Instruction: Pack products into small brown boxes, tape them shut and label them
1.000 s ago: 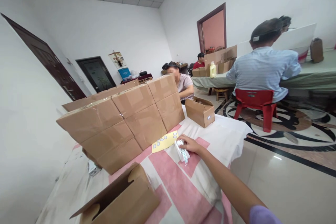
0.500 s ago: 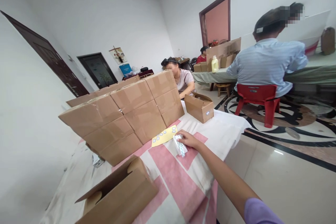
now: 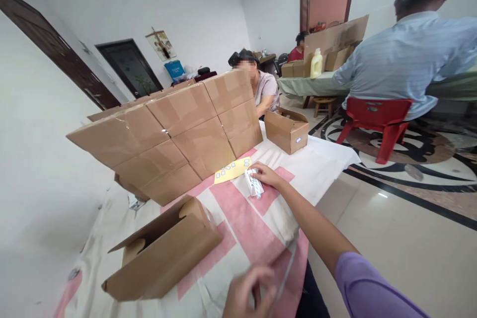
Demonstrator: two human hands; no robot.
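My right hand (image 3: 265,175) reaches out over the table, its fingers closed on the near end of a small white packet with light-blue print (image 3: 254,185); its exact kind is unclear. Just beyond lies a yellow sheet (image 3: 233,170) bearing several small white labels. Low in the view is my left hand (image 3: 249,292), smeared by motion, with its fingers curled; whether anything is between them is unclear. To its left an open cardboard box (image 3: 167,253) rests on the cloth, its lid flap raised.
A wall of stacked cardboard boxes (image 3: 182,134) stands along the far left of the table. Another open box (image 3: 286,131) with a small label sits at the far right corner. A person in a light top (image 3: 267,92) sits behind the stack; another occupies a red chair (image 3: 378,114) at right.
My left hand has come into view at the bottom. My right hand stays on the white packet. The whole view has tipped downward, so the table sits higher in it.
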